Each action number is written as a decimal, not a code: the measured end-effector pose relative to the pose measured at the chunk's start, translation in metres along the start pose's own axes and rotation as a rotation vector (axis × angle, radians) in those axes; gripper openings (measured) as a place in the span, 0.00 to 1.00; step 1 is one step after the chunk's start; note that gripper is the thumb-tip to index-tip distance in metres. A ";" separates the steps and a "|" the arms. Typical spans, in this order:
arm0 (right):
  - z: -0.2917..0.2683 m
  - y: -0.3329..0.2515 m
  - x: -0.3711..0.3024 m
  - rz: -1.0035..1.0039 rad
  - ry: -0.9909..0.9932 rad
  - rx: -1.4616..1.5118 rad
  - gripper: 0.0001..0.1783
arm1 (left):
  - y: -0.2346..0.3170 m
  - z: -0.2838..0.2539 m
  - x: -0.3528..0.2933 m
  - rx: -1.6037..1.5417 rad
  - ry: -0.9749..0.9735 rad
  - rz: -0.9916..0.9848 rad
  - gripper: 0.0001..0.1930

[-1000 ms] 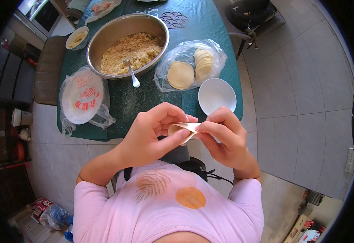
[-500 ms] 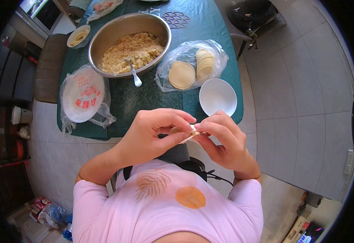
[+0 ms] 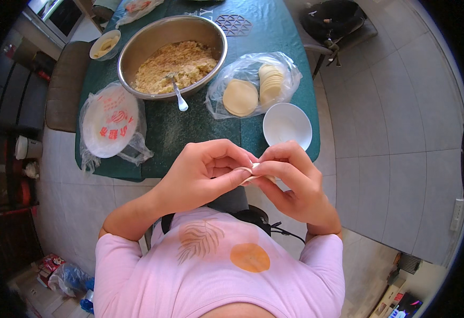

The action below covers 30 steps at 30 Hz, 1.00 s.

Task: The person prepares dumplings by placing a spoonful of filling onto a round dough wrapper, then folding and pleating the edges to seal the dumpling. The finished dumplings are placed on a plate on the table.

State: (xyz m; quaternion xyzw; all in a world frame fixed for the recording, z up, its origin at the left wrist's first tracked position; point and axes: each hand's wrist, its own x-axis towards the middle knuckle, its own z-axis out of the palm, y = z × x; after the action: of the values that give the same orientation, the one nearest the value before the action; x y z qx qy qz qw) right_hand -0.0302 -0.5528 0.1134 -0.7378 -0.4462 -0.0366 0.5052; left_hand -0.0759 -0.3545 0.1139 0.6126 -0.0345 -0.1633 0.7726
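Between both hands, just off the near edge of the table, is a pale dumpling (image 3: 249,170), mostly hidden by my fingers. My left hand (image 3: 205,168) is closed on its left side, thumb below and fingers above. Pinching the wrapper's edge from the right is my right hand (image 3: 291,177). Beyond them, a clear plastic bag holds round dumpling wrappers (image 3: 240,97), some stacked and some fanned in a row. A white bowl (image 3: 287,126) stands just past my right hand. The large steel basin (image 3: 219,50) contains minced filling (image 3: 176,66) with a spoon (image 3: 181,100) stuck in it.
At the table's left lies a white plate inside a plastic bag with red print (image 3: 110,122). A small bowl (image 3: 104,45) sits behind it, near a brown chair (image 3: 67,90). Dark green cloth (image 3: 171,135) covers the table. A black bag (image 3: 333,21) rests on a seat at right.
My fingers have shifted slightly along the dumpling's edge, and more of its folded rim shows. The table things appear a little further right because the view moved.
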 end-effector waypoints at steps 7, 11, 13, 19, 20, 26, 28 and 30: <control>-0.001 0.004 -0.001 -0.102 0.007 -0.085 0.15 | 0.001 -0.002 0.001 -0.018 0.000 -0.014 0.05; 0.005 0.004 0.000 -0.041 0.056 -0.027 0.14 | 0.001 -0.001 0.001 -0.027 0.016 -0.029 0.05; 0.005 0.005 -0.001 -0.029 0.063 -0.032 0.14 | -0.002 -0.003 0.001 -0.024 -0.035 0.020 0.08; 0.003 0.008 -0.002 0.017 0.086 -0.011 0.13 | -0.024 0.000 0.005 -0.003 -0.070 0.258 0.19; 0.004 0.008 -0.003 0.053 0.083 0.013 0.13 | -0.032 0.005 0.004 -0.111 -0.047 0.248 0.19; 0.008 0.009 -0.001 0.187 0.119 0.125 0.14 | -0.043 0.013 0.001 -0.148 0.062 0.345 0.18; 0.006 0.008 0.001 0.163 0.083 0.088 0.14 | -0.046 0.012 -0.001 -0.089 0.059 0.359 0.18; 0.005 0.007 0.003 0.137 0.065 0.075 0.13 | -0.044 0.011 -0.003 -0.021 0.046 0.350 0.18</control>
State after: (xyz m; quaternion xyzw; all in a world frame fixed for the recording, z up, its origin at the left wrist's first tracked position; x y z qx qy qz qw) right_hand -0.0256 -0.5477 0.1066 -0.7456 -0.3791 -0.0090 0.5480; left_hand -0.0909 -0.3721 0.0751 0.5926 -0.1210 -0.0126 0.7963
